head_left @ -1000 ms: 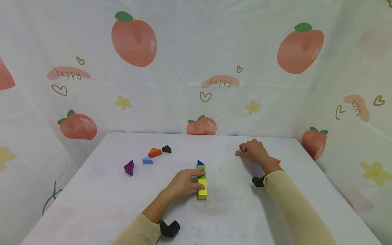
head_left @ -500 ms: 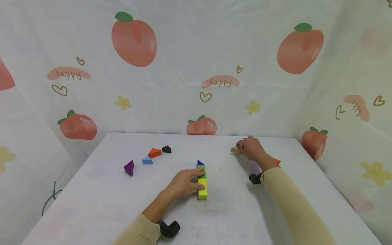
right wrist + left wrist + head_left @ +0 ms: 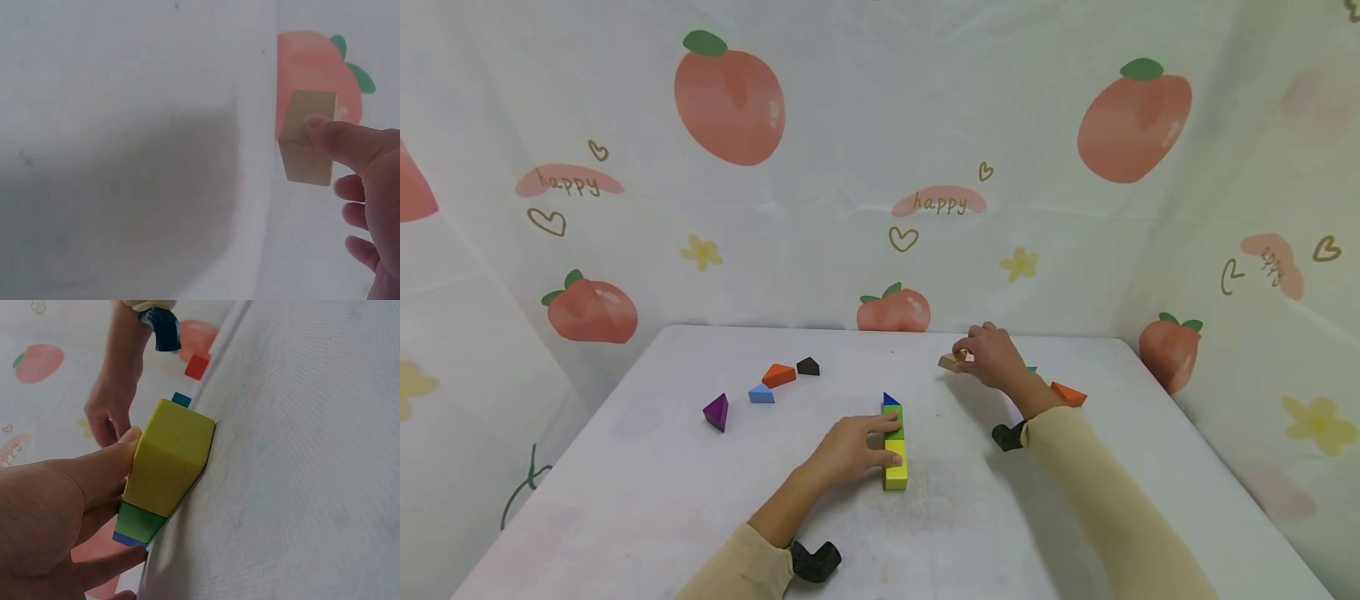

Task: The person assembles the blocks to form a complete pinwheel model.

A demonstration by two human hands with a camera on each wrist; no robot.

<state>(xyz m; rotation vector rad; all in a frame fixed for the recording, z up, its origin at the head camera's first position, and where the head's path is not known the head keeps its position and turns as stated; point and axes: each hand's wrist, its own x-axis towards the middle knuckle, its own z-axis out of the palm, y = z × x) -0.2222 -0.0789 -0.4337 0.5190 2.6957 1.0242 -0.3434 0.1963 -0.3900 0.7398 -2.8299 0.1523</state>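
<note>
A yellow block [image 3: 896, 480], a green block [image 3: 895, 433] and a blue triangular block [image 3: 891, 399] lie in a row on the table. My left hand [image 3: 844, 448] rests against this row, its thumb touching the yellow block and a finger reaching over the green one. In the left wrist view, the yellow block [image 3: 169, 469] fills the middle and the blue piece is mostly hidden. Farther back, my right hand [image 3: 996, 360] pinches a plain wooden block [image 3: 950, 362] above the table. The right wrist view has the thumb across this wooden block [image 3: 306, 164].
On the left lie a purple block [image 3: 717, 412], a light blue triangle [image 3: 762, 394], an orange block [image 3: 778, 375] and a black block [image 3: 808, 366]. Another orange block [image 3: 1068, 394] sits right of my right wrist, with a blue piece [image 3: 1032, 368] partly hidden behind it.
My right hand has moved left with the wooden block, uncovering the orange block and part of a blue piece. The left hand and the row of blocks have stayed put.
</note>
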